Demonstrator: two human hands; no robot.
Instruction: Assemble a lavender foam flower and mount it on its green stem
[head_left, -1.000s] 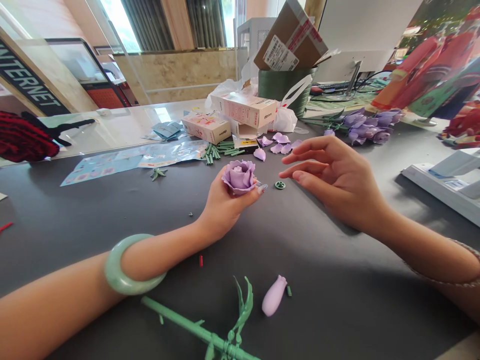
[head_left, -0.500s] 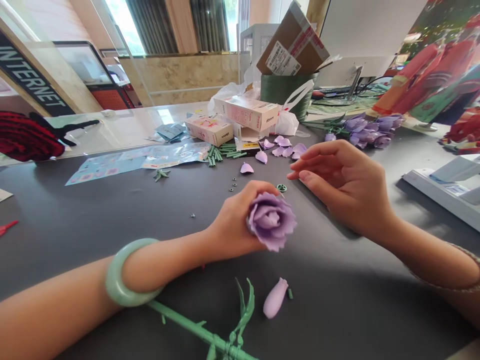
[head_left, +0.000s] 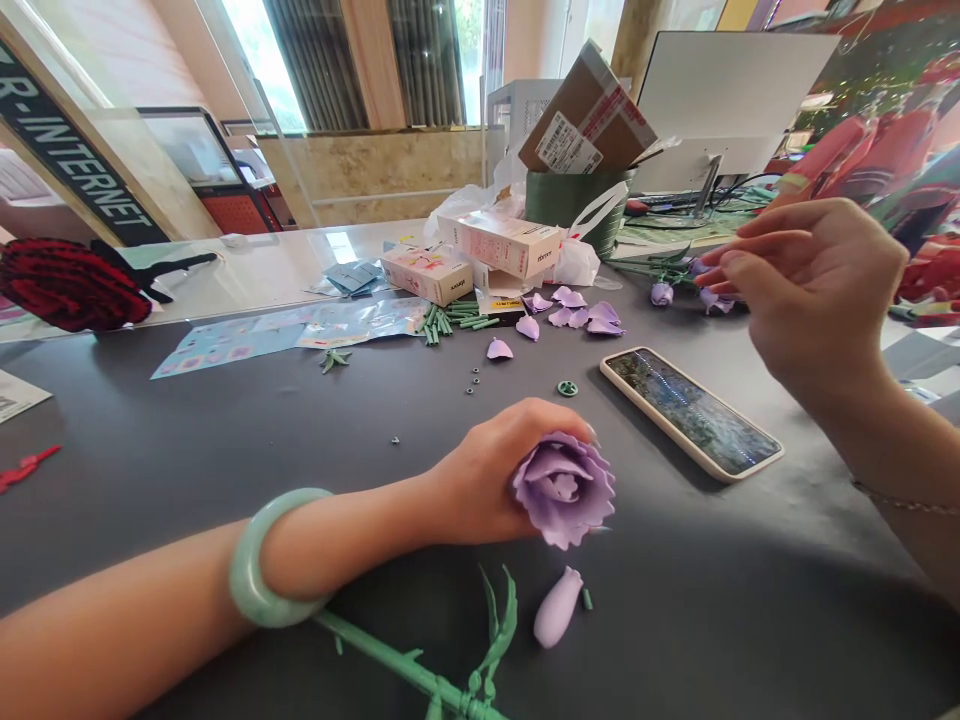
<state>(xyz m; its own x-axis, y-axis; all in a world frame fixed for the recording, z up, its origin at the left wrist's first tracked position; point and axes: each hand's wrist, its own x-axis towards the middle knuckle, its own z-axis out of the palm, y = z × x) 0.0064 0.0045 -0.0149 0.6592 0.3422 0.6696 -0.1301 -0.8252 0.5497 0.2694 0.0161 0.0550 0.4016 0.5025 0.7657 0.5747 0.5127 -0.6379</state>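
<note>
My left hand (head_left: 487, 475) is closed around a purple toy rose head (head_left: 564, 488), its ruffled petals facing up toward me. The fingers behind the bloom are mostly hidden. Raised at the right, my right hand (head_left: 825, 290) has loosely bent fingers and holds nothing I can see. It hangs in front of a bunch of purple flowers (head_left: 712, 298), covering most of it. Below the rose lie a pale purple bud-shaped piece (head_left: 558, 608) and a small green tube (head_left: 587, 599). A green stem with leaves (head_left: 405, 668) runs beneath my left wrist.
A phone (head_left: 694, 415) lies right of the rose. Farther back are loose purple petals (head_left: 574, 312), several green tubes (head_left: 450, 320), a small green wheel-shaped part (head_left: 568, 388), and a blue printed sheet (head_left: 292, 335). Pink boxes (head_left: 502, 240) and a green bin (head_left: 574, 205) stand behind.
My right hand has risen and moved right, uncovering the phone and now covering much of the flower bunch. My left hand keeps hold of the rose head. The whole view has shifted slightly.
</note>
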